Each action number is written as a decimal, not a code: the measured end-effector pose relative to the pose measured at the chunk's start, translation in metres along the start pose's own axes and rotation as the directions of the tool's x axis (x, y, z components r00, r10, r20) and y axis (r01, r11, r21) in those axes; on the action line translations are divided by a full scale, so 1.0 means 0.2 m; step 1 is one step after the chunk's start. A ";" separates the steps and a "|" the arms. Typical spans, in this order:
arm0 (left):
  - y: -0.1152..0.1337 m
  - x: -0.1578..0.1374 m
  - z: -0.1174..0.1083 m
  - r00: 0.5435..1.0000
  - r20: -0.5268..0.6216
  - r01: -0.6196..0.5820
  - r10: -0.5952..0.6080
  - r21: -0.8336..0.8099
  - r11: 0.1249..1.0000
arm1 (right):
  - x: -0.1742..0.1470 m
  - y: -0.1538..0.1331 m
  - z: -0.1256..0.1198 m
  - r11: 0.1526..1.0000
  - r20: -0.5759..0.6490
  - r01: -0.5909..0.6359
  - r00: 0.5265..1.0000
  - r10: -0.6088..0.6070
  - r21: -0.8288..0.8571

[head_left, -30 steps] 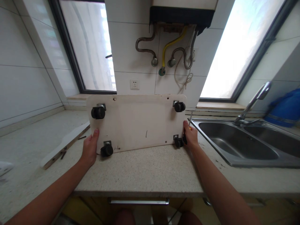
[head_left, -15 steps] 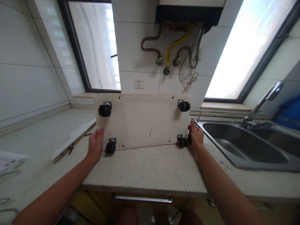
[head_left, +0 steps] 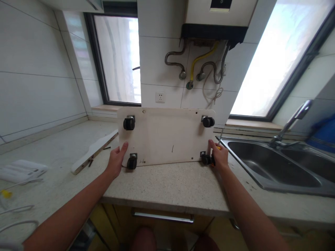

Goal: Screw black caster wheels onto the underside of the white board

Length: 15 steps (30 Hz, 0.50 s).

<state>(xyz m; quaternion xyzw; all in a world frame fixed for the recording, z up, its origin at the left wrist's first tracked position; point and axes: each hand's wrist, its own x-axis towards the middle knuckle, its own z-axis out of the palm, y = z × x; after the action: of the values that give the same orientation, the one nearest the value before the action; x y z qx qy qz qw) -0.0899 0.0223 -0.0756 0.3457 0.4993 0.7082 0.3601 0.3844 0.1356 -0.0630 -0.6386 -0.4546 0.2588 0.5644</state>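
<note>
A white board (head_left: 167, 136) with rounded upper corners stands nearly upright on the countertop, its face toward me. Black caster wheels are fixed near its corners, among them the upper left caster (head_left: 129, 123) and the lower right caster (head_left: 206, 159). My left hand (head_left: 117, 160) is closed on the left edge, thumb on the front face. At the right edge, my right hand (head_left: 219, 155) grips the board and also has a screwdriver (head_left: 221, 136) in it, the thin shaft pointing up. The fingers behind the board are hidden.
The stone countertop (head_left: 167, 184) runs along the wall. A long white panel (head_left: 94, 153) lies left of the board. A steel double sink (head_left: 272, 164) with a faucet (head_left: 293, 118) is at right. Water heater (head_left: 217, 17) pipes hang above; cables (head_left: 21, 209) lie far left.
My view has tilted up and turned slightly left, so everything sits lower and farther right. Both hands keep their hold, and the board still stands upright on the countertop.
</note>
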 end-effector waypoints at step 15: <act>0.16 -0.18 0.11 0.939 0.308 0.155 -0.151 0.011 0.988 | 0.06 -0.01 0.00 0.995 -0.169 -0.008 0.986 -0.009 -0.102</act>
<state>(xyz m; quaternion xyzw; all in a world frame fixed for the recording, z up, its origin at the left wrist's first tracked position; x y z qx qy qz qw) -0.0580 -0.0053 -0.0442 0.4096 0.4574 0.6188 0.4899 0.3887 0.1458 -0.0593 -0.6863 -0.4180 0.1798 0.5674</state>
